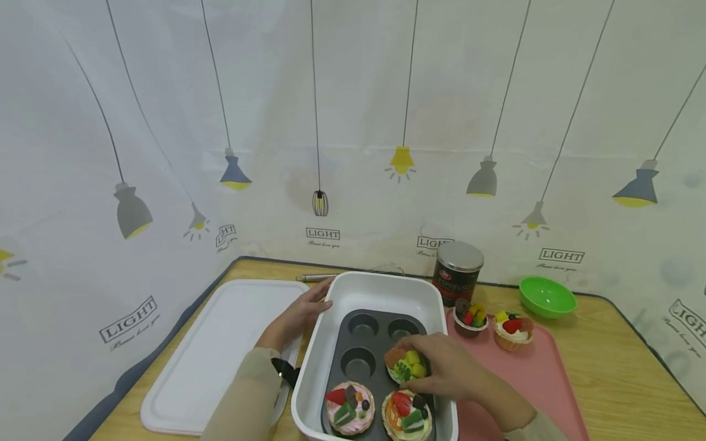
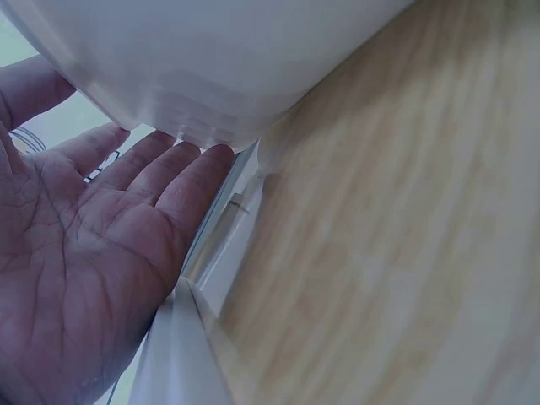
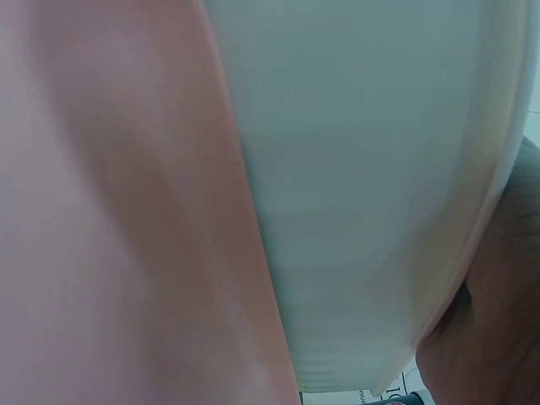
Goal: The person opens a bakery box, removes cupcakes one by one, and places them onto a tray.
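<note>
Fruit tart [image 1: 408,367]: inside the white tub [image 1: 380,293], on the right side of the muffin tin [image 1: 382,344]. Left hand [image 1: 299,313] holds tub's left rim; right hand [image 1: 448,365] pinches tart. Presumably light, fragile-topped; grasp by sides.

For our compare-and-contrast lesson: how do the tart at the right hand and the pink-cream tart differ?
The right hand pinches the held tart; nothing touches the pink-cream tart.

The held tart shows yellow chunks on top; the pink-cream tart shows a red piece and dark berries.

The held tart is on the right side of the muffin tin; the pink-cream tart is on the left.

Both have green toppings.
</note>
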The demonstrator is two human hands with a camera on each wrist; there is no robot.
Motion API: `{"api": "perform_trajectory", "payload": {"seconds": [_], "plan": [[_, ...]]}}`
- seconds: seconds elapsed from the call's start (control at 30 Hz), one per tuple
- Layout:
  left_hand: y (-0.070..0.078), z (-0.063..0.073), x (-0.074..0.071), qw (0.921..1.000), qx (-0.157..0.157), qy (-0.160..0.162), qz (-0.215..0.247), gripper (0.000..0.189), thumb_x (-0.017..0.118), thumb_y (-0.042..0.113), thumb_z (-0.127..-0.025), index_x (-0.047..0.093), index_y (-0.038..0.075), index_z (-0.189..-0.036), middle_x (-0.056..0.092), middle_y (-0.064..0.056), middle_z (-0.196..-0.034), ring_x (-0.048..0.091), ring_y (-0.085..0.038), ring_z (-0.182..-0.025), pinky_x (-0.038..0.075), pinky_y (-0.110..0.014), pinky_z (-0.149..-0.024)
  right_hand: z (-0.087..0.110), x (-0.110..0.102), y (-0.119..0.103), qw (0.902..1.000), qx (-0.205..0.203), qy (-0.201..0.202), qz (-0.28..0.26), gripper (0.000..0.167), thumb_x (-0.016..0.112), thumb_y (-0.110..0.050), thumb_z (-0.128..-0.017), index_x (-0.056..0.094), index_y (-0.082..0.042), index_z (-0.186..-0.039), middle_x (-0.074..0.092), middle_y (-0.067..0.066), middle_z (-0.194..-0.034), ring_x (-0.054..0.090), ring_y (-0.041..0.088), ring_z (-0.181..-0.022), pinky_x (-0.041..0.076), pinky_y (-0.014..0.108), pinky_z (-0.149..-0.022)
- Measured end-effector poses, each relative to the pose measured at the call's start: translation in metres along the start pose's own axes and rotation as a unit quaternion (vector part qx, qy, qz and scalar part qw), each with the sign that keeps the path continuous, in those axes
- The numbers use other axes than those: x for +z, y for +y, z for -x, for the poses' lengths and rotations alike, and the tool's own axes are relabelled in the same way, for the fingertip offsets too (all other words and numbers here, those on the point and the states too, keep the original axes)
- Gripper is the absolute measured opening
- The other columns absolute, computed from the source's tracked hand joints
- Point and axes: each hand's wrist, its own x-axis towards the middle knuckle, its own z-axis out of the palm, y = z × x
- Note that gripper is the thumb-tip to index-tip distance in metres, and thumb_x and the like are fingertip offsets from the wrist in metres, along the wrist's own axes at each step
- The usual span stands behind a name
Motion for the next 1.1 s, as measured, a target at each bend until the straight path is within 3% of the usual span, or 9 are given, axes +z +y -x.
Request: {"api": "perform_trajectory", "payload": {"seconds": [0.27, 0.6, 0.77, 1.1], "plan": [[-0.0008, 0.0000, 0.0003, 0.9999, -0.012, 0.010, 0.002, 0.069, 0.060, 0.026, -0.100, 0.027, 0.030, -0.160, 0.024, -0.001, -0.165, 0.030, -0.030, -0.148, 0.033, -0.054, -0.114, -0.0002, 0.0000, 0.0001, 1.0000, 0.003, -0.008, 0.001, 0.058, 0.079, -0.055, -0.081, 0.062, -0.025, -0.128, 0.063, -0.018, -0.101, 0.054, 0.000, -0.080, 0.048, 0.024, -0.069], [0.0007, 0.0000, -0.0003, 1.0000, -0.001, -0.003, -0.003, 0.068, 0.056, 0.020, -0.102, 0.023, 0.028, -0.161, 0.022, -0.002, -0.166, 0.029, -0.030, -0.149, 0.032, -0.053, -0.115, -0.0004, 0.0016, 0.0026, 0.9999, 0.002, -0.004, -0.010, 0.057, 0.078, -0.058, -0.081, 0.062, -0.026, -0.126, 0.064, -0.018, -0.099, 0.055, -0.001, -0.077, 0.049, 0.023, -0.067], [0.0001, -0.0009, -0.0008, 1.0000, -0.002, -0.003, -0.002, 0.067, 0.056, 0.020, -0.102, 0.024, 0.028, -0.161, 0.023, -0.001, -0.166, 0.029, -0.030, -0.148, 0.032, -0.053, -0.115, -0.0003, 0.0003, 0.0014, 0.9989, 0.028, -0.005, -0.037, 0.058, 0.074, -0.061, -0.083, 0.062, -0.024, -0.126, 0.064, -0.017, -0.102, 0.057, -0.001, -0.080, 0.051, 0.024, -0.069], [-0.0024, -0.0032, -0.0023, 1.0000, -0.005, 0.005, 0.003, 0.066, 0.058, 0.022, -0.102, 0.028, 0.030, -0.160, 0.025, 0.000, -0.165, 0.032, -0.029, -0.147, 0.034, -0.052, -0.114, 0.0012, -0.0001, 0.0010, 0.9972, 0.024, 0.034, -0.062, 0.058, 0.075, -0.060, -0.082, 0.061, -0.025, -0.126, 0.063, -0.018, -0.110, 0.059, 0.001, -0.088, 0.054, 0.027, -0.078]]}}
